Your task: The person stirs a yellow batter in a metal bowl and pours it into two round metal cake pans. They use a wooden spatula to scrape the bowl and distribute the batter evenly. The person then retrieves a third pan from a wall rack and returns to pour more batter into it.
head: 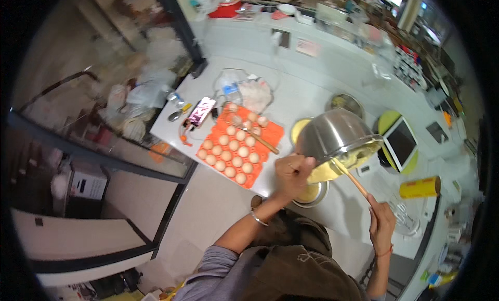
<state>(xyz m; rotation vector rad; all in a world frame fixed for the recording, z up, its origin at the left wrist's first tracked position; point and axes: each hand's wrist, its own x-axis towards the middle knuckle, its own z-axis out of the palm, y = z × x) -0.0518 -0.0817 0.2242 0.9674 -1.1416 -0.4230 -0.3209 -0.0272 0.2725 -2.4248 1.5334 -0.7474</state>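
Observation:
A steel mixing bowl (331, 133) is tilted in the air, its mouth turned down toward me. My left hand (290, 178) grips it by the rim. Pale yellow batter (321, 173) hangs over the lower lip, above a round metal pan (326, 192) that holds more batter. In my right hand (381, 222) is the wooden handle of a spatula (356, 184), its batter-coated head at the bowl's mouth. A second round pan (298, 130) with yellow contents stands behind the bowl, partly hidden. Farther back is another metal bowl (356, 105) with yellow residue.
An orange egg tray (276, 134) with several eggs lies to the left, a wooden-handled whisk (265, 143) across it. Beyond are a phone (202, 111) and a spoon (174, 116). On the right are a tablet (401, 144), a yellow cylindrical roll (419, 187) and mixer beaters (407, 219).

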